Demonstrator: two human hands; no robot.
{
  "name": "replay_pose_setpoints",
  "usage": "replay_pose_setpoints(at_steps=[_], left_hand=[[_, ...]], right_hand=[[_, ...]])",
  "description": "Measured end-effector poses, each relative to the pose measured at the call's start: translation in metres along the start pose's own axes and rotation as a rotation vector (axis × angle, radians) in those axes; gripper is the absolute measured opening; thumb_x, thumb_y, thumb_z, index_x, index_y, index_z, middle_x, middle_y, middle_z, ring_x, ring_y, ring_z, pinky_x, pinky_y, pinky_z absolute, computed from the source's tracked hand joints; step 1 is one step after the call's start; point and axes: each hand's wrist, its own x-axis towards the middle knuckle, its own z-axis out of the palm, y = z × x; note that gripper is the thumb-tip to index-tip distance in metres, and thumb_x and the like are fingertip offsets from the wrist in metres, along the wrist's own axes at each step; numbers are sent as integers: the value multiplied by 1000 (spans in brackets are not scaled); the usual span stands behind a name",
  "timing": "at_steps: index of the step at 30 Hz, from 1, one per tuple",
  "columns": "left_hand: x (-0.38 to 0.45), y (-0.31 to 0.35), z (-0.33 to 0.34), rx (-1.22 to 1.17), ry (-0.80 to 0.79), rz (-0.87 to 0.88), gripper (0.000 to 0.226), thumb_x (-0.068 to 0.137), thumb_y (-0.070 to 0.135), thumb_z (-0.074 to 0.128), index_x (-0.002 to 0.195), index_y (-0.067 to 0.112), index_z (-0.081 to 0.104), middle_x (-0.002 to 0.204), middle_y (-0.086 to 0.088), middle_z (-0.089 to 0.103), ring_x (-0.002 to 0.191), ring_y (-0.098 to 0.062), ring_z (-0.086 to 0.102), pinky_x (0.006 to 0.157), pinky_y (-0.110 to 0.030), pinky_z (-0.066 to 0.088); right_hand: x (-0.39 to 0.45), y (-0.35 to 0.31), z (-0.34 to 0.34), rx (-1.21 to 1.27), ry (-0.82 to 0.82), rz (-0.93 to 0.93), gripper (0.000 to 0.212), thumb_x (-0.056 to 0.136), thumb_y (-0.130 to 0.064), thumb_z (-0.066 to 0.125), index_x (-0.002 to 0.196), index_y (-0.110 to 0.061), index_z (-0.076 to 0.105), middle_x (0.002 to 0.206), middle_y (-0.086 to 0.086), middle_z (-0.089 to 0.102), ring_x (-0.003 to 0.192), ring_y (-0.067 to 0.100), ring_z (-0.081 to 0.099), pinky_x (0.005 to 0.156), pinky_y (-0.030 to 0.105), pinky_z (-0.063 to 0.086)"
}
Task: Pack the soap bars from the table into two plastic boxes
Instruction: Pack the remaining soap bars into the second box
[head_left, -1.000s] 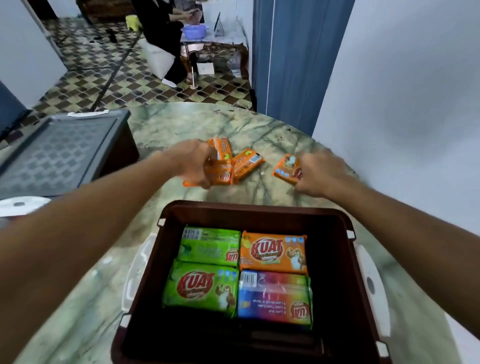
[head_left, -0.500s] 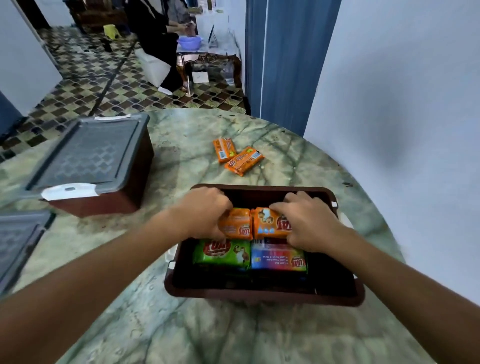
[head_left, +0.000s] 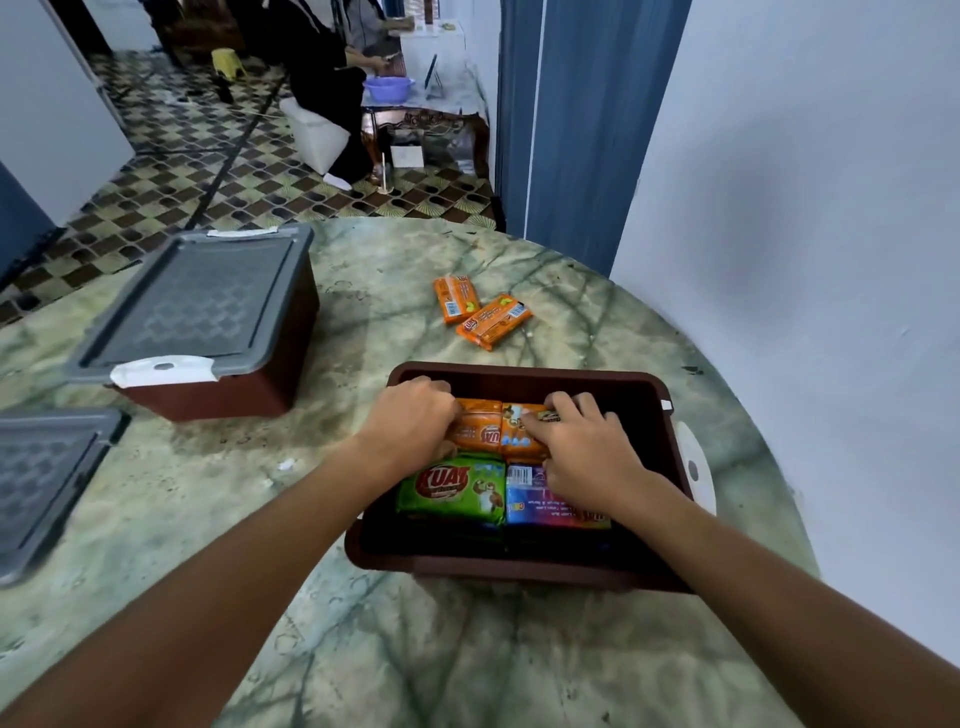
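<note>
Both hands barely shift from half a second ago: left hand (head_left: 410, 423) and right hand (head_left: 582, 452) each grasp an orange soap bar (head_left: 480, 428) at the open box's (head_left: 524, 371) far edge. Wrappers look slick, bars stiff and light; hold the long sides.

Both hands, left (head_left: 410, 423) and right (head_left: 584, 457), fill the far half of the open box (head_left: 524, 564), pressing on orange bars (head_left: 480, 431). Green (head_left: 451, 488) and blue (head_left: 550, 506) packs floor its near half. At 12 o'clock two loose bars (head_left: 480, 312) lie on bare tabletop (head_left: 395, 649). At 10 o'clock stands a lidded box (head_left: 208, 322); at 9 a lid (head_left: 41, 483); at 3 the wall (head_left: 831, 260) crowds close.
</note>
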Motion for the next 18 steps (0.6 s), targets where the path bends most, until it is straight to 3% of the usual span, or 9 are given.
replay_pose_setpoints(at_steps=[8,11,14,16,18], left_hand=[[-15,20,1,27,11,-38,33,89,28,55,116,11,62,116,-7,57,106,-23,54,81,-34,49],[-22,14,-4,-111,-14,-9,38,90,33,56,124,14,59,123,-5,56,110,-22,55,86,-34,49],[-36,6,-8,-272,170,-3,34,91,27,57,121,14,63,123,-4,59,115,-22,52,91,-34,46],[-45,-2,-6,-377,322,-96,31,88,21,60,117,10,65,119,-7,61,115,-25,51,93,-36,44],[-50,-12,0,-522,386,-258,32,87,19,62,118,12,64,116,-9,62,113,-27,53,93,-37,44]], right_hand=[[-2,-1,-8,-30,-81,-19,66,86,-27,55,146,-24,31,141,10,32,127,31,31,101,47,37],[-5,3,-18,163,-110,-15,59,87,-25,54,144,-24,38,139,8,39,125,28,39,101,45,41],[-16,14,-33,479,120,81,41,90,-14,51,131,-17,56,131,8,52,119,25,50,99,39,44],[-30,26,-39,532,337,196,35,88,-11,50,121,-14,63,121,11,58,114,26,52,96,38,45],[-42,42,-35,517,423,309,34,87,-12,51,118,-13,63,119,12,58,115,29,49,97,40,44]])
